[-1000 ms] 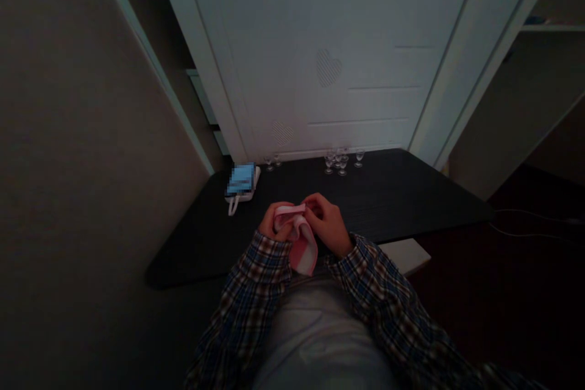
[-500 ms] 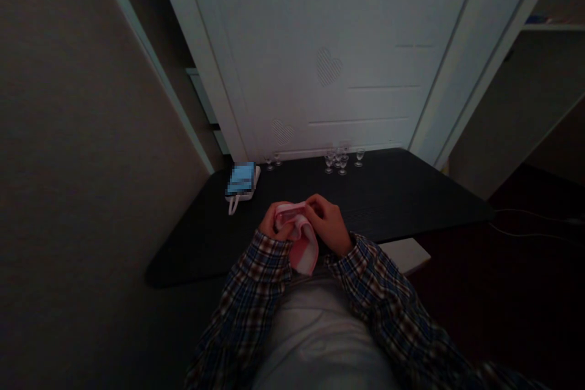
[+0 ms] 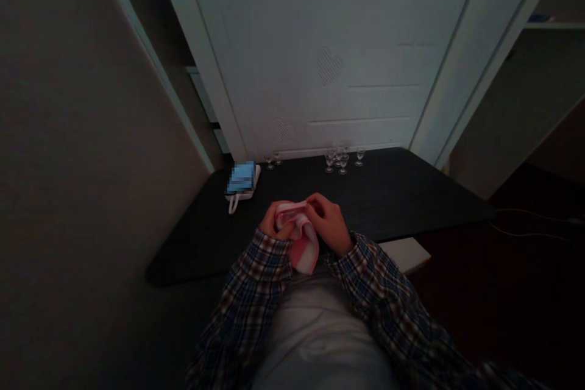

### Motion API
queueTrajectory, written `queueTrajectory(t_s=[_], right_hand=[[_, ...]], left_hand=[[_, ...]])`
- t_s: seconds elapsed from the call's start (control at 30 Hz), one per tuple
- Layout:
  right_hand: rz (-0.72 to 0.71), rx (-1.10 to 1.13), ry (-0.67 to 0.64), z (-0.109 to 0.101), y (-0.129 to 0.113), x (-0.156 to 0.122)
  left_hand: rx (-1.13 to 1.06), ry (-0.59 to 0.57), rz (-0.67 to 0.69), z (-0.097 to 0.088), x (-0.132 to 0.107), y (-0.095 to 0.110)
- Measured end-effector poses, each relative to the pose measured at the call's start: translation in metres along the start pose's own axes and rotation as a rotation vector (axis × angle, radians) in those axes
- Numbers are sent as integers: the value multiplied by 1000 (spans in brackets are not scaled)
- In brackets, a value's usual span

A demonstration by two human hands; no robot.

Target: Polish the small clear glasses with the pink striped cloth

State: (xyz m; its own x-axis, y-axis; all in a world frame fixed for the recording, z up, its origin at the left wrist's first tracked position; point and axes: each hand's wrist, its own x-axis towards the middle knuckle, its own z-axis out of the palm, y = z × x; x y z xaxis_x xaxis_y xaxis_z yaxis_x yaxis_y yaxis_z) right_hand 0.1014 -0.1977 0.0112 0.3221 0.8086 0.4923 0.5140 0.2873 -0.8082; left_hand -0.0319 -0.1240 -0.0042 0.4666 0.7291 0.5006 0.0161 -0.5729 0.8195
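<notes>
A pink and white cloth [image 3: 305,250] is bunched between my two hands above the near edge of the dark table. My left hand [image 3: 273,222] is closed around its left side, thumb pressed on the folds. With bent fingers, my right hand [image 3: 329,223] pinches the cloth's upper right edge. One corner hangs down toward my lap. Something faintly shiny shows in the fold between the hands, but it is too dim to make out. Beyond my hands, several small stemmed glasses [image 3: 343,164] stand at the back of the table.
Two more small glasses [image 3: 270,163] stand at the back left, by a white device with a blurred screen [image 3: 242,178] and a strap. The black table [image 3: 388,195] meets a white panel [image 3: 292,24]. A pale box [image 3: 405,254] lies below the table's front edge, right of my lap.
</notes>
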Motion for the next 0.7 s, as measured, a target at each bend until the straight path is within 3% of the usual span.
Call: queueTrajectory(t_s=[0.5,0.7], right_hand=[[29,29,-46,2,0,0],[67,-68,84,-7,-6,2]], left_hand=[[23,19,5,-2,-1,3],[-26,99,-24,-2,-2,6]])
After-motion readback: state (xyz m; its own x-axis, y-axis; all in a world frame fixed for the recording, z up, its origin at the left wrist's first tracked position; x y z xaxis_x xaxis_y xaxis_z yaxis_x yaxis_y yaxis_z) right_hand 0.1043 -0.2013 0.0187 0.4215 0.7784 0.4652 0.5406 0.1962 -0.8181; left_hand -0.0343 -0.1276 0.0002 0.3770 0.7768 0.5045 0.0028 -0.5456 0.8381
